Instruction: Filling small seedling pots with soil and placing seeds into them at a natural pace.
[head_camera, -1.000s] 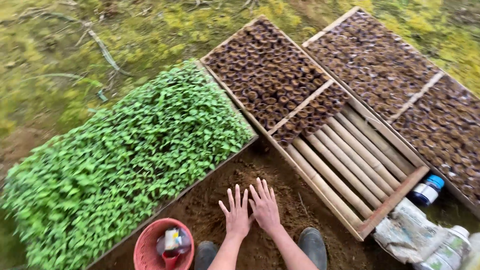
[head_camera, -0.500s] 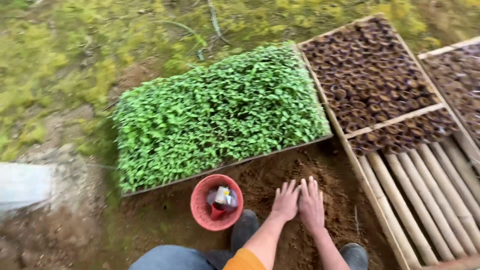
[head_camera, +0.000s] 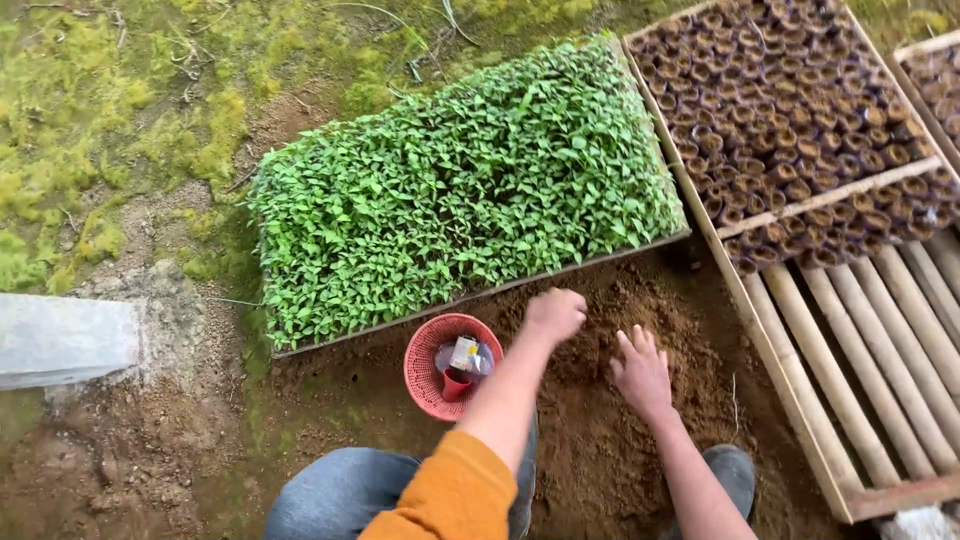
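Observation:
My left hand (head_camera: 555, 313) is curled into a loose fist over the brown soil (head_camera: 620, 420), just below the front edge of a bed of green seedlings (head_camera: 470, 190). Whether it holds soil I cannot tell. My right hand (head_camera: 642, 372) rests flat on the soil with fingers spread, holding nothing. A red plastic basket (head_camera: 428, 372) with small containers inside sits on the ground left of my left arm.
A wooden frame (head_camera: 790, 375) at the right holds several small soil-filled pots (head_camera: 790, 110) at the back and bare bamboo slats (head_camera: 880, 330) in front. Mossy ground (head_camera: 110, 110) lies at the left, with a pale slab (head_camera: 60, 340) at the left edge. My boot (head_camera: 735, 470) shows at the bottom.
The view has shifted left and closer. My hands, side by side on the soil before, have parted: the left one has lifted toward the seedling bed and curled shut.

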